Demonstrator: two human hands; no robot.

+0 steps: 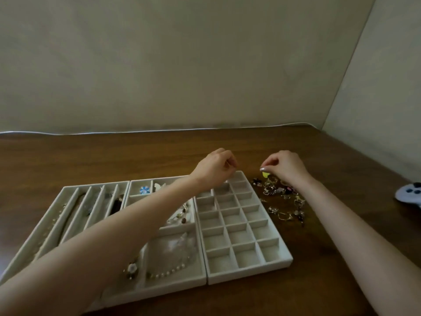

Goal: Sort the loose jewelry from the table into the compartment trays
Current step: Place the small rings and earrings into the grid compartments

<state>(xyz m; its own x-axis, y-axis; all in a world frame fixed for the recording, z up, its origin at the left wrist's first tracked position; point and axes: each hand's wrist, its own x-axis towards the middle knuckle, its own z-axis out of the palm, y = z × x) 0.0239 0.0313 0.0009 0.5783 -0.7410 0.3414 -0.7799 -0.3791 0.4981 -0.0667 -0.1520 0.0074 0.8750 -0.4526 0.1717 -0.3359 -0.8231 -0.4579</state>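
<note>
So the loose pile of jewelry (280, 197) sits on the table (114, 156) just beside the right edge of the grid tray (284, 262). I'd guess that's on purpose, so each piece only has a short hop into a small square. The right hand (287, 167) hovers at the far end of the pile with thumb and fingertip pinching a little yellow piece (265, 174), lifted just off the heap.

The left hand (216, 166) reaches across over the far corner of the grid tray with its fingers curled in. It could be pinching something tiny, but honestly I can't tell.

The visible squares of the grid look empty, so the small stuff seems barely started. The bigger pieces are already parked. There's a pearl bracelet (166, 273) in a roomy section of the middle tray (159, 290), and chains lie stretched out in the long-slot tray (68, 190), which probably keeps them from tangling.

There's also a pale gadget with dark buttons (410, 195) at the right edge. No brands, labels or readable writing anywhere.
</note>
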